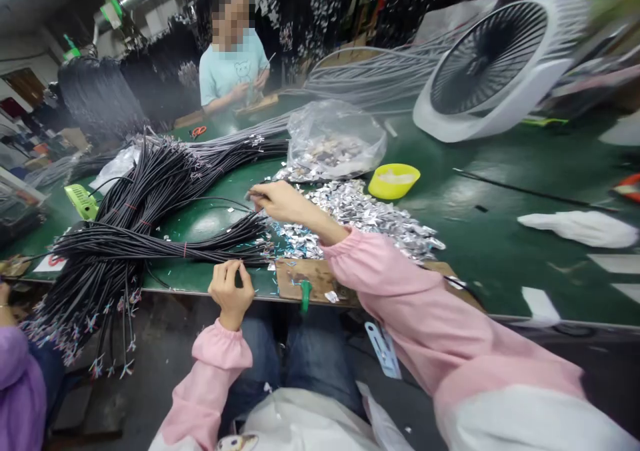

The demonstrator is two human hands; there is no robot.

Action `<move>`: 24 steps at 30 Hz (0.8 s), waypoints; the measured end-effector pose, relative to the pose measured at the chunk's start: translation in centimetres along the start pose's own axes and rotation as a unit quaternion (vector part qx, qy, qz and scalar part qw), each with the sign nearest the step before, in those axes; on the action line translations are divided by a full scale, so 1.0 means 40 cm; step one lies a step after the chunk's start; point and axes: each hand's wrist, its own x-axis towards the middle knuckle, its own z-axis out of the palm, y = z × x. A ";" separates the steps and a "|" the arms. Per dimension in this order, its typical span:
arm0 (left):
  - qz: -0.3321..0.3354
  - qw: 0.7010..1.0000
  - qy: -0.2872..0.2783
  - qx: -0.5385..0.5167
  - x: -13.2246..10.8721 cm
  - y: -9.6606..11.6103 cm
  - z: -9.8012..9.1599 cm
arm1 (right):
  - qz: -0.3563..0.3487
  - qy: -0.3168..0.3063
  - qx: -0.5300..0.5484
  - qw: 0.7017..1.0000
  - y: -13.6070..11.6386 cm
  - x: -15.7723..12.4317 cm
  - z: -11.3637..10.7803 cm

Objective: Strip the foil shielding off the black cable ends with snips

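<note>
My right hand (283, 201) reaches over the table, fingers pinched at the end of a thin black cable (215, 200) that curves in from the left. My left hand (231, 290) hovers at the table's front edge, thumb and forefinger closed in a ring; what they hold, if anything, is too small to make out. Just beyond it lies a tied bundle of black cables (165, 246), its ends pointing right. Under and beside my right forearm spreads a heap of silvery foil scraps (370, 214) with small blue bits.
A wooden board (293, 279) with a green clamp (305, 296) sits at the front edge. Farther back are a clear plastic bag (335, 138), a yellow cup (394, 182) and a white fan (493, 64). More black cables (125, 204) pile up left. Another person (234, 71) works across the table.
</note>
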 end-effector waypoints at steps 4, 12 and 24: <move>-0.015 1.000 0.002 -0.004 -0.006 -0.001 0.007 | 0.046 0.007 -0.038 0.998 -0.001 -0.006 0.031; 0.025 1.000 -0.003 -0.014 0.004 0.004 -0.006 | 0.189 0.031 -0.119 0.974 0.047 0.026 0.037; -0.071 0.972 -0.182 -0.128 0.001 0.110 -0.061 | 0.164 -0.060 -0.155 0.972 0.103 0.020 0.089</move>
